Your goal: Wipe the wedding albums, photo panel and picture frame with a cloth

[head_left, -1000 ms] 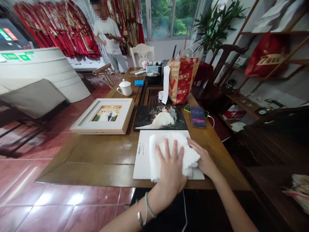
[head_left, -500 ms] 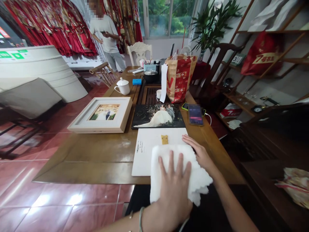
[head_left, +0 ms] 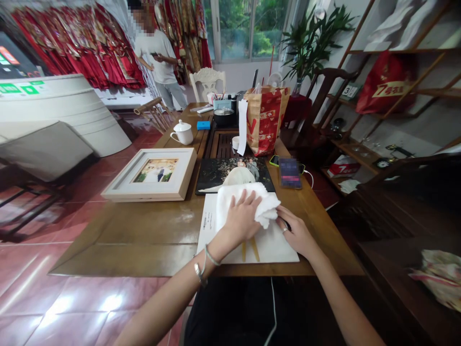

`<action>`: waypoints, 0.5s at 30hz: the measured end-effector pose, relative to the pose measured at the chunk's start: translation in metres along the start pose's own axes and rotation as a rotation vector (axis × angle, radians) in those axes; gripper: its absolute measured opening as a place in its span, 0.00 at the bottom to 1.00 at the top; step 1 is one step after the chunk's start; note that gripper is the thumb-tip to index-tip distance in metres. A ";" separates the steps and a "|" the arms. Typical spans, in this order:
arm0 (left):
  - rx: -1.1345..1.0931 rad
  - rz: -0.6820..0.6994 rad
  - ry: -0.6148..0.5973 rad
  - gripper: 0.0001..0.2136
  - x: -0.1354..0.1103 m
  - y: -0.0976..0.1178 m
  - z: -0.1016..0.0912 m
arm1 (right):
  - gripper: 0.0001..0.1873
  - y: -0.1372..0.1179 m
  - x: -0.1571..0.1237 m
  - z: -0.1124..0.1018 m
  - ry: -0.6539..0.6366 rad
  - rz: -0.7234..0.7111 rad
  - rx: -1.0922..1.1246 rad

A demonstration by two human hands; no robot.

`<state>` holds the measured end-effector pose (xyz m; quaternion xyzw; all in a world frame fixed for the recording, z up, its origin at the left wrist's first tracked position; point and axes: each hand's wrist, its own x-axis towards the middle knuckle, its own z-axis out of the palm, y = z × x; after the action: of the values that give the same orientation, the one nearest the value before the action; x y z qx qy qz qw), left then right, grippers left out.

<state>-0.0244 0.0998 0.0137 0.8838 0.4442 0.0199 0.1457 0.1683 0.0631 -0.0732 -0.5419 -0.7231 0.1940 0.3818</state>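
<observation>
A white panel (head_left: 277,247) lies flat at the near edge of the wooden table (head_left: 144,230), with a barcode label at its left and two yellow strips (head_left: 250,250) showing near its front. A white cloth (head_left: 225,199) rests on the panel's far half. My left hand (head_left: 241,216) presses down on the cloth with its fingers spread. My right hand (head_left: 296,234) lies flat on the panel's right side, its fingertips touching the cloth's edge.
Beyond the panel lie a dark wedding photo board (head_left: 216,174), a pale framed photo (head_left: 151,174) to the left and a phone (head_left: 289,173) on a cable to the right. Farther back stand a white lidded cup (head_left: 183,133) and a red paper bag (head_left: 264,120). A person (head_left: 158,53) stands by the red garments.
The left hand has pushed the cloth from the panel's near edge to its far end, uncovering the front part with the yellow strips. The right hand has stayed on the panel's right side.
</observation>
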 end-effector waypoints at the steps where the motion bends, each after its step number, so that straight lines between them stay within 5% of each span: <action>1: -0.014 0.043 0.003 0.26 0.009 0.000 -0.001 | 0.18 -0.001 0.000 0.000 0.002 0.003 -0.011; 8: -0.063 0.220 -0.092 0.16 0.055 0.012 -0.016 | 0.17 -0.004 0.001 -0.002 -0.011 0.011 -0.067; 15: -0.067 0.129 -0.084 0.17 0.037 0.001 -0.013 | 0.18 -0.002 -0.001 -0.002 -0.023 0.010 -0.036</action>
<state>-0.0034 0.1316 0.0224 0.9052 0.3790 0.0071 0.1920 0.1689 0.0617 -0.0708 -0.5501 -0.7280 0.1894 0.3626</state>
